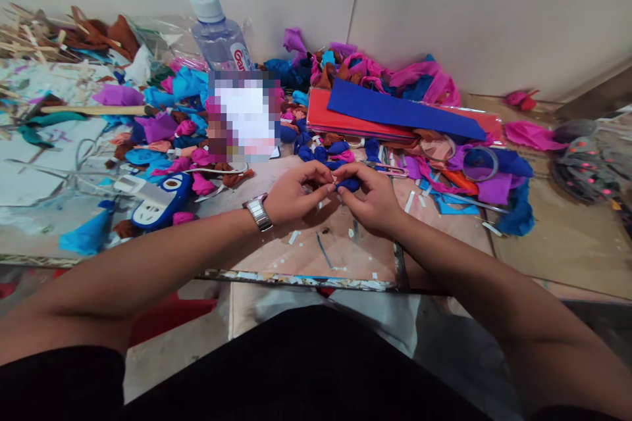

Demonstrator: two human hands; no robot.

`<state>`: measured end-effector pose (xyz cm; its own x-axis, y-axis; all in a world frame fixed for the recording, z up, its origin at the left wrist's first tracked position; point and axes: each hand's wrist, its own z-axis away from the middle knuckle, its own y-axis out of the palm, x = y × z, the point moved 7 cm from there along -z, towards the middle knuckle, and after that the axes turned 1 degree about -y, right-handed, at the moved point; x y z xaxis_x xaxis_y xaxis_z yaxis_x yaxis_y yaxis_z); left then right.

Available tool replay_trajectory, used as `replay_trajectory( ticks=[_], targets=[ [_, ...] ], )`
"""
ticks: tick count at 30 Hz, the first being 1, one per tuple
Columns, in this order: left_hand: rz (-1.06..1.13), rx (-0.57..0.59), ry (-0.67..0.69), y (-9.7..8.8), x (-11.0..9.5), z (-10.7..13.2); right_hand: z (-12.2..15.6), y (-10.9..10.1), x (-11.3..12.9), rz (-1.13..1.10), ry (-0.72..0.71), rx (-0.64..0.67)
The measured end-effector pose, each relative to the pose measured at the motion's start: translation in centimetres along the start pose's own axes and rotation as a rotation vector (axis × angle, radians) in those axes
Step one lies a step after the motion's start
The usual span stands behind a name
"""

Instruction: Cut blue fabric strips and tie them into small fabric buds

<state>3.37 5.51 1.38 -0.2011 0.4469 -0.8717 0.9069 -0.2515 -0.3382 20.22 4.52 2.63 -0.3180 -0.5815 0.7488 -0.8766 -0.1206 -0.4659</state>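
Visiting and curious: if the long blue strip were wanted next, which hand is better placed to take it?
Probably the right hand: the blue strip lies nearer to it than to the left hand. Both hands are at a small dark blue bundle, so the right would have to come free.

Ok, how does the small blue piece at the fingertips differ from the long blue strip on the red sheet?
The blue piece is small and bunched up, while the blue strip is long and flat. The blue piece sits in the grip of the right hand; the blue strip lies untouched across the red sheet. Both are blue.
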Motion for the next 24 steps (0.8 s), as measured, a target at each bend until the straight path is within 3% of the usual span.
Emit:
replay_trajectory(
  ticks=[6,15,19,24],
  targets=[
    [-0.042,0.126,-0.081,0.6,0.2,0.1,-0.1,-0.2,0.0,0.017,-0.003,-0.02],
    [-0.028,0.197,-0.006,0.8,0.0,-0.1,0.0,-0.7,1.0,-0.001,-0.111,0.003],
    [-0.251,0.121,0.04,0.1,-0.3,-0.1,-0.2,-0.7,0.8,-0.017,-0.061,0.006],
    [-0.539,0.131,0.266,0.2,-1.2,0.1,-0.5,-0.6,0.1,0.013,-0.023,0.064]
  ],
)
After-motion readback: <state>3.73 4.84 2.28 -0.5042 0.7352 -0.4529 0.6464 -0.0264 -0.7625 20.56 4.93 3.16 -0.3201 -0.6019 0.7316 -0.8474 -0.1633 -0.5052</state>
